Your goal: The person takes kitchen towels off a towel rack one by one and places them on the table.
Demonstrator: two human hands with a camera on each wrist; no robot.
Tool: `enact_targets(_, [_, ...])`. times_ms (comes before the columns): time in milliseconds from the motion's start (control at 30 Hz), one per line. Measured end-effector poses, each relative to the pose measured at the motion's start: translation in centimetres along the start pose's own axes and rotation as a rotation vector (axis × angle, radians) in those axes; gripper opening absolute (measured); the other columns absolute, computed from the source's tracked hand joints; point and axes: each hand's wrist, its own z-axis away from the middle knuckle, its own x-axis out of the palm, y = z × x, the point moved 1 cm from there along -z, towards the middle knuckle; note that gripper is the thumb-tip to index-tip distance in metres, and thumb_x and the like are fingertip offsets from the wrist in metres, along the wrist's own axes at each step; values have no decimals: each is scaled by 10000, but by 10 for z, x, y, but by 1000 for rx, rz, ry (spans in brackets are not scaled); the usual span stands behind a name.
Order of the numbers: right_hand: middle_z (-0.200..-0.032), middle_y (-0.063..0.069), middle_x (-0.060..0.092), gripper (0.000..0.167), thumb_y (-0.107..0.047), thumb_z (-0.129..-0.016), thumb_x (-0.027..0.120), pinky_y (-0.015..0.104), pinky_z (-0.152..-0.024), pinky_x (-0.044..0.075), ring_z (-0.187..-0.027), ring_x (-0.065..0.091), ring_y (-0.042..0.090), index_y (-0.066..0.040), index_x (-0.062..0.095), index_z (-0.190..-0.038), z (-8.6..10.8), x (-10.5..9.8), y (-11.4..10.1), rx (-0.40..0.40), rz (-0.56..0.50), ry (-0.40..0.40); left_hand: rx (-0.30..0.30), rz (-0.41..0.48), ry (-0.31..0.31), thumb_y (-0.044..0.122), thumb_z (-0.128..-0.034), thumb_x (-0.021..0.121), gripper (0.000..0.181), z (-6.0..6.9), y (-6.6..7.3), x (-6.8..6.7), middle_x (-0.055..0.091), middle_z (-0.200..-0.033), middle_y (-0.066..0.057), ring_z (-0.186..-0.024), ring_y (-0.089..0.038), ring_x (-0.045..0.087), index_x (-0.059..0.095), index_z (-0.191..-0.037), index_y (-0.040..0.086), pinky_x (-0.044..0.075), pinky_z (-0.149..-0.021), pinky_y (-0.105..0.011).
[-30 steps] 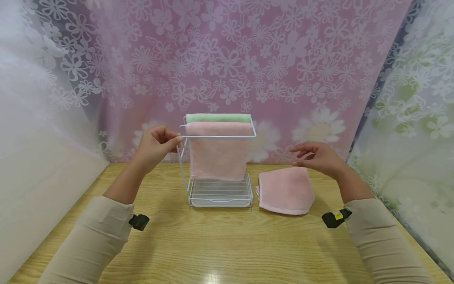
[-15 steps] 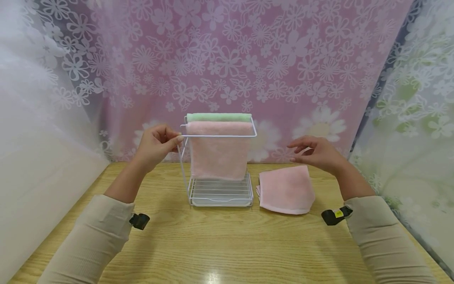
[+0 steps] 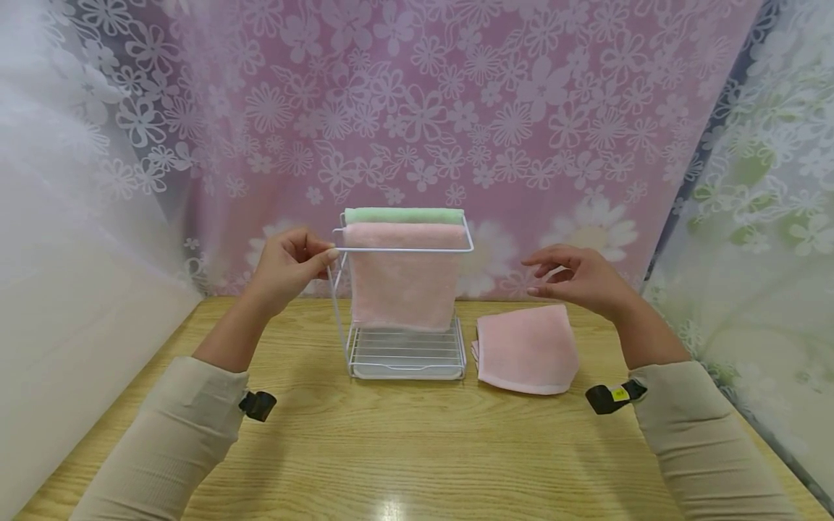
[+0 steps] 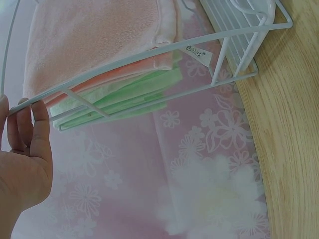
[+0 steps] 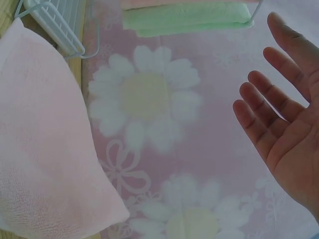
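A white wire rack (image 3: 404, 367) stands on the table, with a pink towel (image 3: 404, 286) and a green towel (image 3: 404, 215) draped over its upper bars. At the rack's upper left front corner, my left hand (image 3: 287, 269) pinches the wire between thumb and fingers; the left wrist view shows the fingers (image 4: 40, 122) around it. Right of the rack a folded pink cloth (image 3: 526, 351) lies on the table. Above that cloth hovers my right hand (image 3: 583, 281), holding nothing, its fingers spread in the right wrist view (image 5: 289, 109).
The wooden table (image 3: 391, 449) reaches back to a pink floral curtain (image 3: 417, 130). A whitish sheet (image 3: 85, 239) hangs at the left, and a green-and-white floral sheet (image 3: 775, 239) at the right. A small white tag (image 4: 198, 54) shows beneath the towels in the left wrist view.
My right hand has moved slightly up and to the left, above the folded cloth. My left hand keeps its pinch on the rack, and the towels hang as before.
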Motion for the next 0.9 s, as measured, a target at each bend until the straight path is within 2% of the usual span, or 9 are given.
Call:
enact_targets(167, [-1201, 65, 606, 465, -132, -830, 798, 280, -742, 575, -912, 671, 238, -108, 649, -1270, -2, 2, -8, -16, -32, -17, -1, -1, -2, 44, -921, 674, 78, 1, 0, 0, 688, -858, -91, -700, -248, 658, 635, -904, -21, 591, -697, -304])
enact_targets(267, [-1223, 90, 605, 470, -103, -842, 782, 285, -754, 577, -936, 673, 226, -72, 628, -1285, -4, 2, -13, -41, -59, -39, 1, 0, -3, 50, -920, 677, 95, 1, -1, 0, 689, -861, -85, -695, -230, 658, 628, -901, -29, 594, -706, -324])
enact_targets(433, [-1234, 123, 599, 475, -76, -858, 759, 285, -772, 576, -981, 667, 209, -45, 604, -1306, -7, 4, -20, -94, -83, -71, 3, 12, -4, 47, -919, 677, 81, 0, -2, 0, 687, -870, -110, -688, -225, 654, 637, -888, -16, 590, -690, -291])
enact_targets(600, [-1240, 116, 603, 471, -59, -846, 766, 255, -786, 566, -996, 651, 189, -55, 617, -1293, -10, 8, -29, -142, -69, -67, 4, 25, -1, 36, -916, 677, 52, 0, -2, 0, 678, -887, -170, -683, -234, 653, 660, -867, 30, 587, -675, -273])
enact_targets(733, [-1246, 107, 601, 465, -43, -838, 769, 260, -822, 556, -1011, 644, 190, -55, 625, -1281, -13, 8, -34, -172, -73, -63, 9, 28, -2, 35, -914, 681, 86, -1, -2, 0, 681, -868, -156, -681, -228, 657, 631, -859, -8, 590, -675, -296])
enact_targets(900, [-1242, 107, 600, 469, -36, -834, 772, 264, -849, 548, -1034, 635, 193, -29, 621, -1278, -16, 9, -41, -171, -102, -64, 4, 25, -3, 36, -917, 678, 136, -1, -1, 1, 682, -849, -140, -680, -227, 661, 599, -876, -68, 591, -675, -308])
